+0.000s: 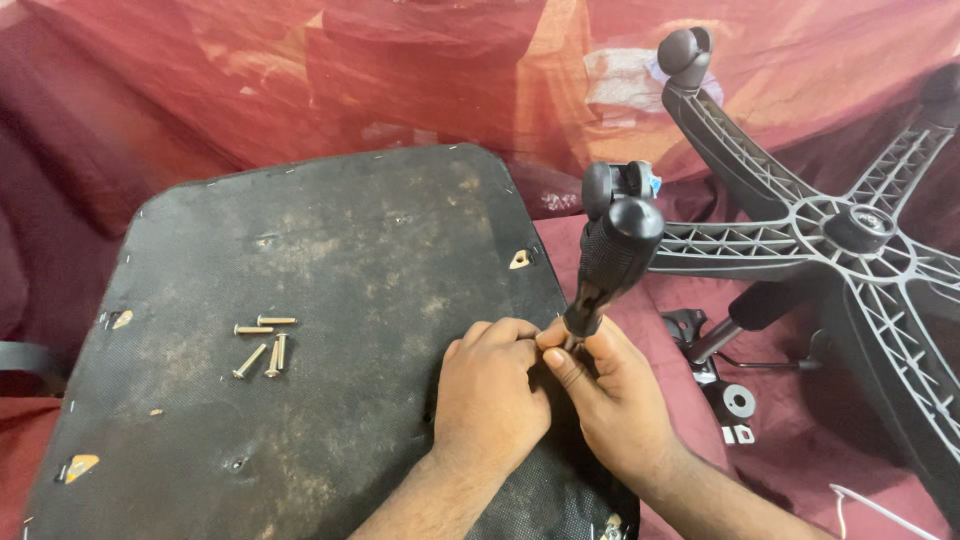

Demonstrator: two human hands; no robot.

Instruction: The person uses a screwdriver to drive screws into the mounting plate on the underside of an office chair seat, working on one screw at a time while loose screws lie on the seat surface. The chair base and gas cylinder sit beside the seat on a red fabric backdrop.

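A black upturned chair seat (330, 300) lies flat in front of me, its fabric underside worn and dusty. My left hand (490, 395) and my right hand (610, 400) meet at the seat's right edge. Both pinch the lower shaft of a screwdriver with a thick black ribbed handle (615, 260), which stands upright and leans slightly right. Its tip is hidden between my fingers. Several loose silver bolts (262, 345) lie on the seat to the left, well away from my hands.
A black five-armed chair base (830, 240) with castors lies upturned at the right. A gas lift cylinder (745, 315) and small metal parts (738, 405) rest on red cloth (400, 80) beside it. A dark armrest (25, 360) shows at far left.
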